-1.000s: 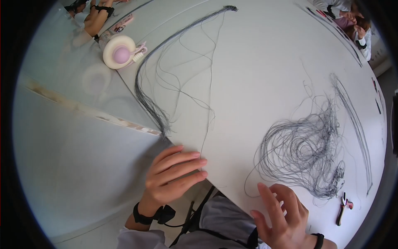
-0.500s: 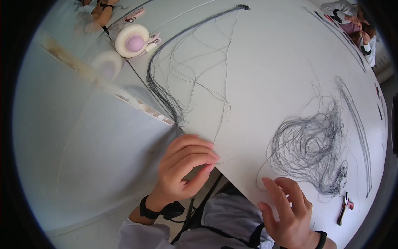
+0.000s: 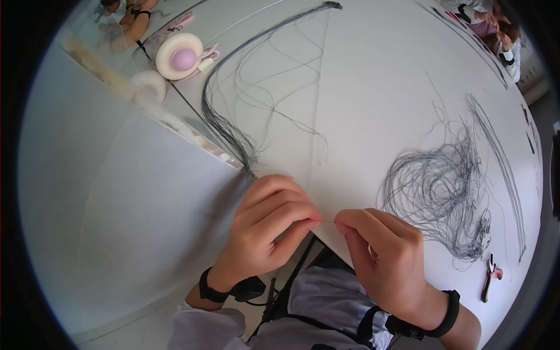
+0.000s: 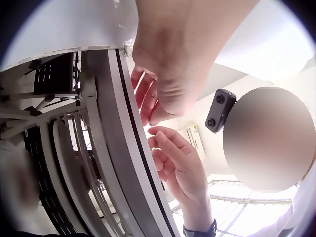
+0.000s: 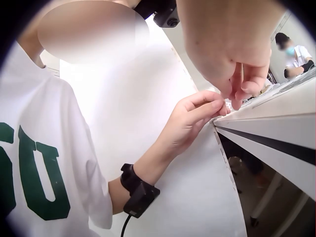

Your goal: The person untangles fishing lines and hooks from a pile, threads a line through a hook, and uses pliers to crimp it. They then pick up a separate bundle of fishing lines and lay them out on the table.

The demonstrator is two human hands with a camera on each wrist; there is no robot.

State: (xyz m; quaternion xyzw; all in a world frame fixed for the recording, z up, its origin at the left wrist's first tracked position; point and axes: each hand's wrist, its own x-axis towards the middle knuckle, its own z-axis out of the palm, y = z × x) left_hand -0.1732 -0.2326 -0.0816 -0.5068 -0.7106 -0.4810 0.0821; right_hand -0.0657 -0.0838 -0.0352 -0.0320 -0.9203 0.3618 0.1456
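At the table's front edge my left hand (image 3: 265,227) pinches a thin grey strand (image 3: 317,111) between thumb and fingertips. This strand runs taut up the table to the knotted far end of a curved bundle of dark strands (image 3: 219,119). Close to the left fingertips, my right hand (image 3: 388,251) pinches too, thumb against forefinger, with a short bit of strand showing between the hands. In both wrist views the fingertips of the two hands nearly meet beside the table edge. A large loose coil of the same strands (image 3: 437,192) lies beyond my right hand.
Pliers (image 3: 489,280) lie at the right, near a long straight bundle of strands (image 3: 501,163). A round cream and pink object with a cord (image 3: 179,56) stands at the far left, by a whitish panel (image 3: 146,204). Other people sit at the table's far sides.
My right hand has moved left and up to the left one and closed from a loose curl into a pinch. The left fingers have drawn together, and the strand has straightened.
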